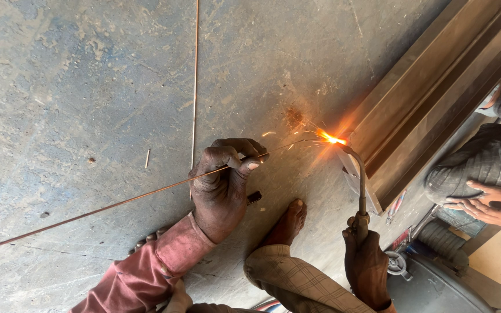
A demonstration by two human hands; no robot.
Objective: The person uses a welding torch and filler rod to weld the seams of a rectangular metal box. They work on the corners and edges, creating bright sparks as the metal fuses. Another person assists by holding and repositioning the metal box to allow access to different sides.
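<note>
Left hand (221,191), fingers pinched on the filler rod (117,203); right hand (366,266) clamped round the torch (362,191). Flame (331,138) at right of centre meets the metal frame (430,98); best kept steady on the rod tip.

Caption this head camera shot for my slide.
Left hand feeds a thin rod while right hand holds a torch at a metal frame.

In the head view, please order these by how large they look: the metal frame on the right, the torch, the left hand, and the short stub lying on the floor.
1. metal frame, clearly the largest.
2. left hand and torch: the hand is bulkier, the torch longer and thin; unsure which ranks first.
3. short stub, smallest.
</note>
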